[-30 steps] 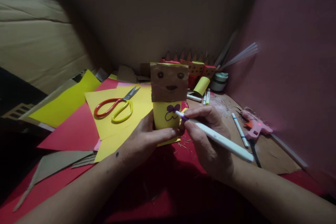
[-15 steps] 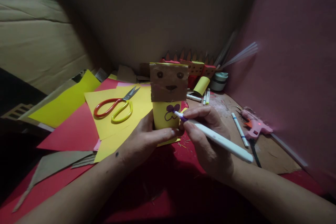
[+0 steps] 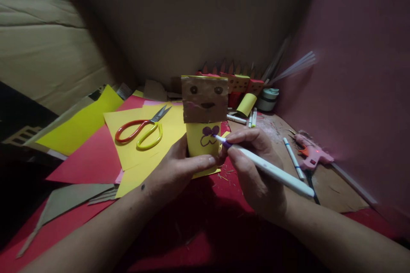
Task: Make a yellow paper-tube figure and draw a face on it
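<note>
My left hand (image 3: 182, 162) is closed around the lower part of a yellow paper figure (image 3: 196, 138), thumb across its front. A square cardboard head (image 3: 205, 102) with drawn eyes and a dark nose tops the upright figure. On the yellow body is a purple drawing (image 3: 210, 135): the upper lobes are filled in, the lower ones are outlines. My right hand (image 3: 256, 166) grips a white marker (image 3: 272, 169) with a purple collar, its tip at or very near the drawing's right side. Scissors (image 3: 141, 132) with red and yellow handles lie left of the figure.
Yellow and red paper sheets (image 3: 86, 121) spread over the left side. Behind stand several small figures (image 3: 238, 83) and a yellow paper tube (image 3: 246, 104). At right, a blue-capped marker (image 3: 293, 158) and a pink glue gun (image 3: 312, 151), its light lit, rest on cardboard (image 3: 339, 192).
The marker in my right hand has shifted slightly right, its tip still by the purple drawing. The figure in my left hand has moved a touch left and up.
</note>
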The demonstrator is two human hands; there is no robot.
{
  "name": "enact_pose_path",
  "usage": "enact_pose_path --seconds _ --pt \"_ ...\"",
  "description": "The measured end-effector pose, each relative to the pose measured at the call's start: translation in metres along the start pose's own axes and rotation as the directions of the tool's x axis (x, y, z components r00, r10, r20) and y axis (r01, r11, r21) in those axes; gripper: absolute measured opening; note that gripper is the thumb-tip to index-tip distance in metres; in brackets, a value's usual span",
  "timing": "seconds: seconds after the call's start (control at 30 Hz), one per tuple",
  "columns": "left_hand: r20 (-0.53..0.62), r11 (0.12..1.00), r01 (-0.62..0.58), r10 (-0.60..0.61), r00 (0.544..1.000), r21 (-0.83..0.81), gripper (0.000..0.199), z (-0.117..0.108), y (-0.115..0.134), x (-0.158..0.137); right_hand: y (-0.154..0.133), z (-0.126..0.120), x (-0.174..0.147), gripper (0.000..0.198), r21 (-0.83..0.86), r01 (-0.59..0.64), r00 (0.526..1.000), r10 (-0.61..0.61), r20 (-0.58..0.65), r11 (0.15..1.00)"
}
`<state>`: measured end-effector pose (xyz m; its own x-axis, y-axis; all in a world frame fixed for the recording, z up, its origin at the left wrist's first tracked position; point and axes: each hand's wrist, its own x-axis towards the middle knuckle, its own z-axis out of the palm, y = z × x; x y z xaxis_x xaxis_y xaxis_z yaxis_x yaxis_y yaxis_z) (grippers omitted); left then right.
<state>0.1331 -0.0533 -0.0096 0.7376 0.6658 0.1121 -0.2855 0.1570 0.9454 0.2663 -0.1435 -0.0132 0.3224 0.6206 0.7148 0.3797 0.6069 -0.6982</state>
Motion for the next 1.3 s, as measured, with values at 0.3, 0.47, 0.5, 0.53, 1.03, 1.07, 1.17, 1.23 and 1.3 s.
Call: enact_pose_path --seconds 0.3,0.47,0.5,0.53,1.03,1.07,1.17,1.23,1.3 --pt "0.011 1.000 0.023 -0.023 1.000 -0.004 0.033 -0.0008 -0.0008 -0.0008 0.0012 0.0001 -0.0001 0.013 0.024 -0.001 1.000 0.001 -0.001 1.000" --pt "0.002 1.000 0.014 -0.014 1.000 -0.016 0.033 -0.0018 -0.0020 0.0007 0.0018 0.0014 -0.0009 0.015 -0.010 0.009 1.000 -0.009 0.000 1.000" --pt "-0.001 1.000 0.010 -0.010 1.000 -0.015 0.033 -0.0020 -0.0023 0.0010 0.0018 0.0015 -0.0010 0.015 -0.013 0.016 1.000 -0.016 -0.002 1.000" --pt "-0.003 1.000 0.005 -0.005 1.000 -0.013 0.032 -0.0022 -0.0026 0.0013 0.0019 0.0015 -0.0010 0.015 -0.011 0.023 1.000 -0.023 -0.005 1.000" --pt "0.001 1.000 0.012 -0.012 1.000 -0.012 0.037 -0.0036 -0.0045 0.0012 0.0025 0.0013 -0.0020 0.017 -0.001 0.025 1.000 -0.025 -0.002 1.000" --pt "0.004 1.000 0.014 -0.014 1.000 -0.022 0.036 -0.0038 -0.0049 0.0015 0.0024 0.0011 -0.0021 0.016 -0.009 0.024 1.000 -0.024 -0.002 1.000" --pt "0.001 0.999 0.005 -0.005 1.000 -0.044 0.033 -0.0038 -0.0050 0.0023 0.0015 0.0009 -0.0019 0.015 -0.020 0.023 1.000 -0.023 0.001 1.000" --pt "-0.001 0.999 0.002 -0.002 1.000 -0.048 0.031 -0.0034 -0.0041 0.0025 0.0007 0.0011 -0.0016 0.015 -0.015 0.018 1.000 -0.018 0.005 1.000" --pt "0.003 0.999 0.010 -0.009 1.000 -0.050 0.031 -0.0027 -0.0029 0.0025 0.0002 0.0014 -0.0014 0.015 -0.015 0.015 1.000 -0.015 0.006 1.000"
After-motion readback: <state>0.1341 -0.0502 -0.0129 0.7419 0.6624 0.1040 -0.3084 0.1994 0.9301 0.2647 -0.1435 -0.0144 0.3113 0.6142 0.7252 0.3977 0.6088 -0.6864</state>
